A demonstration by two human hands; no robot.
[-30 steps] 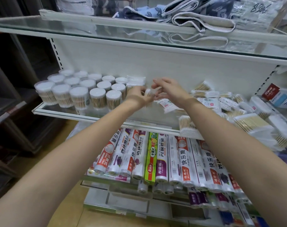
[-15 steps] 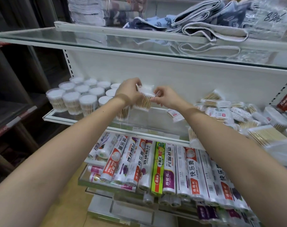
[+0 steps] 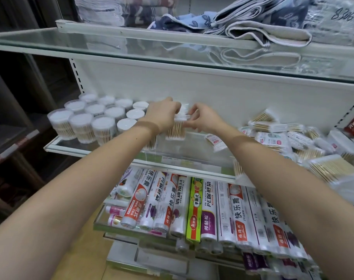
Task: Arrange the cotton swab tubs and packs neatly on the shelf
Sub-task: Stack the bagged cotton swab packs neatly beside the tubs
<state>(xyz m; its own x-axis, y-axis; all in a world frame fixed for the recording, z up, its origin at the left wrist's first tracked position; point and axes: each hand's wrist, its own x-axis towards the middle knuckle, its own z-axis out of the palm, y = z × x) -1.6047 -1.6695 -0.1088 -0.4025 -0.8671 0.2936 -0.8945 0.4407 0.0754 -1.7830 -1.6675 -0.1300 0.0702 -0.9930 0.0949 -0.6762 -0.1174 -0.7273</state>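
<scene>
Broadly, one glass shelf (image 3: pixel 57 146) carries about twelve round cotton swab tubs (image 3: pixel 81 124) at left and a loose heap of swab packs (image 3: pixel 277 136) at right. Between them, left hand (image 3: pixel 162 116) and right hand (image 3: pixel 204 120) together pinch one swab pack (image 3: pixel 177 130) upright.

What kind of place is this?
Most likely a small household-goods shop: cotton swab tubs in rows on a glass shelf, boxed plastic wrap rolls below, folded towels above.
</scene>
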